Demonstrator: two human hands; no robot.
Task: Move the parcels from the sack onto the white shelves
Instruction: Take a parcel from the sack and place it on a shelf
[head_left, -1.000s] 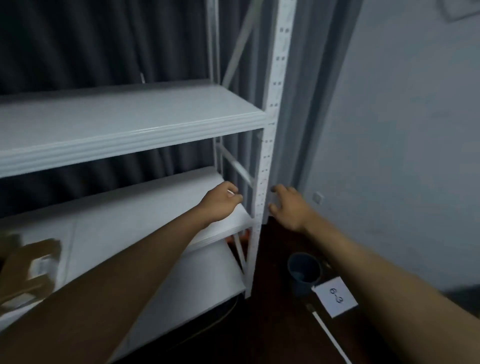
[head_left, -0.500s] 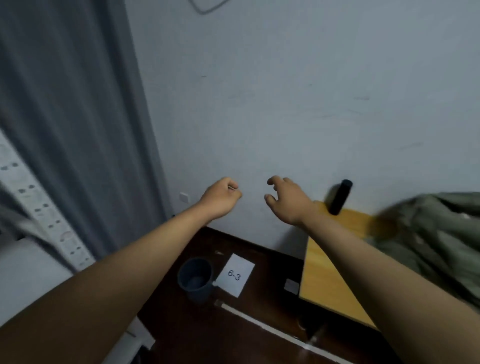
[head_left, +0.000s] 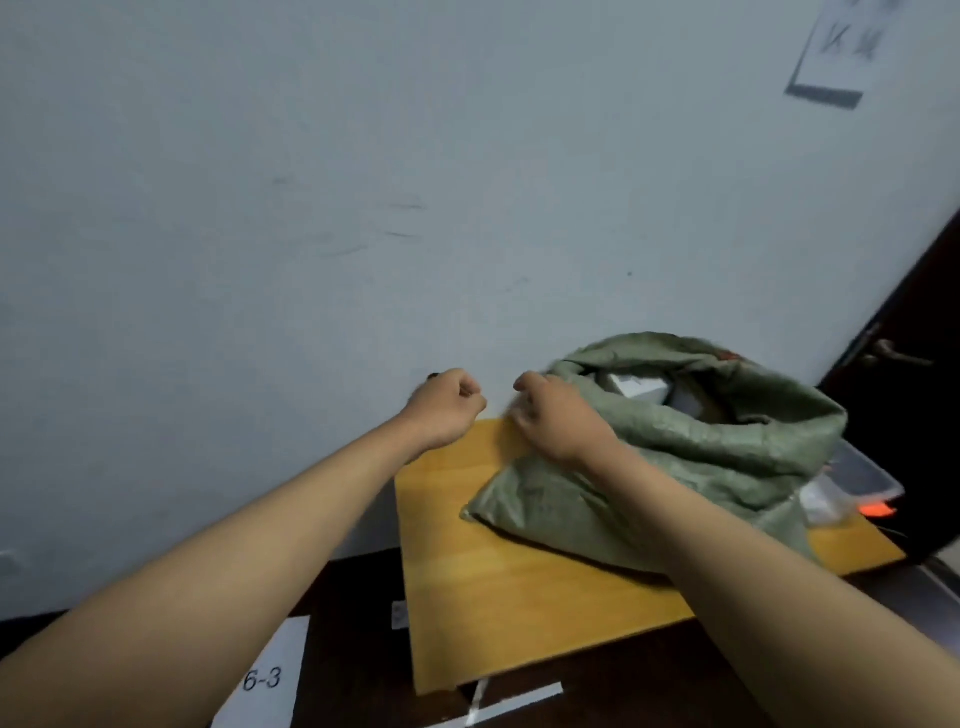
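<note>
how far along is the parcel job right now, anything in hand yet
Done: cannot tell, since the white shelves are out of view. In hand: nothing. The left hand is a loose fist over the wooden table; the right hand is at the near rim of the green sack, holding nothing visible. Left: at least one white parcel shows in the sack's open mouth and needs carrying over.
</note>
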